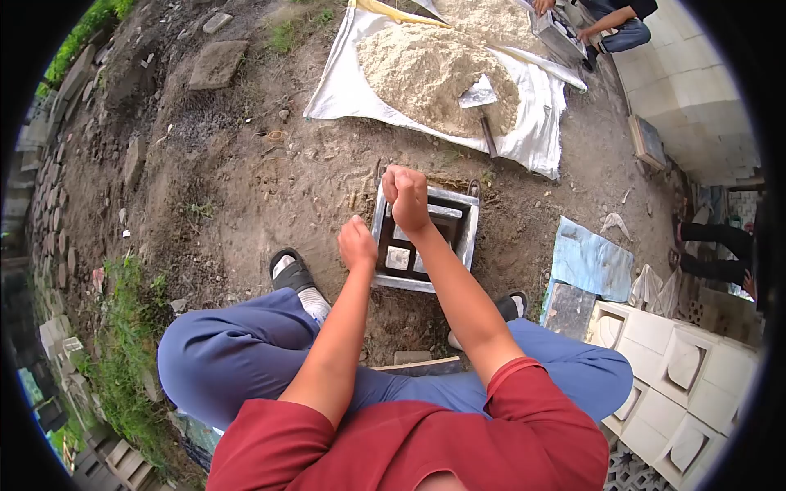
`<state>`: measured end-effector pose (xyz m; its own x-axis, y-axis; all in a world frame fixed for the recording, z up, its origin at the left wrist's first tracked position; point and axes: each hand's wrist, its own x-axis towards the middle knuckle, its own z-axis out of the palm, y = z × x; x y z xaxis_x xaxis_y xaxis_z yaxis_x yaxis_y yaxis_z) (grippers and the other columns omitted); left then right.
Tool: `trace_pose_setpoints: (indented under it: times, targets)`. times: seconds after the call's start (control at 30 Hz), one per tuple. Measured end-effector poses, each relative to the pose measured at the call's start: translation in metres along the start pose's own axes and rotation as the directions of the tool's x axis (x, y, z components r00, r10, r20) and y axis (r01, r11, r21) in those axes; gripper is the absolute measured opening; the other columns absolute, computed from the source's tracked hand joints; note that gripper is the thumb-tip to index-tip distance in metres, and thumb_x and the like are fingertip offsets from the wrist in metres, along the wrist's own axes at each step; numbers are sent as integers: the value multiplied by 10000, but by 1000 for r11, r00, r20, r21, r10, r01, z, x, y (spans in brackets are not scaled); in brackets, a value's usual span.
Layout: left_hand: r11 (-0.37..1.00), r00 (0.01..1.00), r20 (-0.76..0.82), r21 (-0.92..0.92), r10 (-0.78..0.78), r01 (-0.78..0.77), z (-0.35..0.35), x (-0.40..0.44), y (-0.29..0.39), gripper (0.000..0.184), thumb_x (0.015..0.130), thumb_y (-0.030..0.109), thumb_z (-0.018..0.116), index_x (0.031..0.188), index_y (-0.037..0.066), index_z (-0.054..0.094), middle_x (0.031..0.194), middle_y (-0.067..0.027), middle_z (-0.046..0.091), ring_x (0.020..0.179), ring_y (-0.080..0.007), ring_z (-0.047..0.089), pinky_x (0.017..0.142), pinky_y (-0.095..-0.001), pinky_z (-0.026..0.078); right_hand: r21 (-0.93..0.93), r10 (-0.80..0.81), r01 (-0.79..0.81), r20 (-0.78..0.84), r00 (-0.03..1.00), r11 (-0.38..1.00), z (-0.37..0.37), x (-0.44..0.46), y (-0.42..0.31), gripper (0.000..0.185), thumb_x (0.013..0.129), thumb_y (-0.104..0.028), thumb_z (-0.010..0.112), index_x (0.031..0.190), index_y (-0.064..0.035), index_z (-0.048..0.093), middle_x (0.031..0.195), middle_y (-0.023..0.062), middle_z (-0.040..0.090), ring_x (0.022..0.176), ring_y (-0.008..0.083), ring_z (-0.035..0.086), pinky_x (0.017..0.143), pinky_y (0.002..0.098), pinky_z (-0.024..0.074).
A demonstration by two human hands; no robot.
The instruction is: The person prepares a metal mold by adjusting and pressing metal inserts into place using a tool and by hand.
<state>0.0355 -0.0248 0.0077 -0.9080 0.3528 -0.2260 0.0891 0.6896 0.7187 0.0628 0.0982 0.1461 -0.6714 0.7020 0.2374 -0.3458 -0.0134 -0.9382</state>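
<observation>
A square metal block mould [470, 245] stands on the soil between my feet, with dark inner dividers and pale squares showing inside. My right hand [407, 199] is closed in a fist above the mould's far left corner; what it holds, if anything, is hidden. Beside the mould's left wall, my left hand [358, 244] has its fingers curled, and I cannot see anything in them. A wire loop [474, 188] rises at the far right corner of the mould.
Ahead, a pile of pale sandy mix [434, 74] lies on white sheeting [336, 90] with a trowel [489, 135] on it. Finished pale blocks [655, 352] are stacked at right, near a blue sheet [589, 258]. Another person's hand [584, 35] touches a similar mould [557, 34]; dark-clothed legs [720, 250] show at far right.
</observation>
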Motion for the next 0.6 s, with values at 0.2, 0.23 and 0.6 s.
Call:
trace_pose_setpoints:
  times: [0.2,0.23,0.6]
  targets:
    - [999,999,33,20,-36,35,1,1,-2,524,1063,399,305,972,52,686,1080,-223,661,1070,-432,573,966,-519,411,-80,-6,9,42,999,997,9,-17,-31,495,1012,-344,417,610,-68,333,559,-6,326,507,98,281,483,303,205]
    - [999,999,32,19,-33,33,-1,3,-1,524,1063,399,305,972,52,686,1080,-223,661,1070,-432,573,966,-519,411,-117,-26,35,74,997,993,7,-21,-23,511,1012,-362,425,607,-64,335,561,-4,325,507,102,287,484,305,204]
    - [1000,1000,0,-4,-16,16,5,1,-7,519,1062,391,313,964,51,694,1074,-224,666,1063,-430,580,952,-525,415,-101,-44,46,27,999,994,13,-16,-36,470,1000,-309,423,608,-59,352,560,0,343,512,98,301,488,304,215]
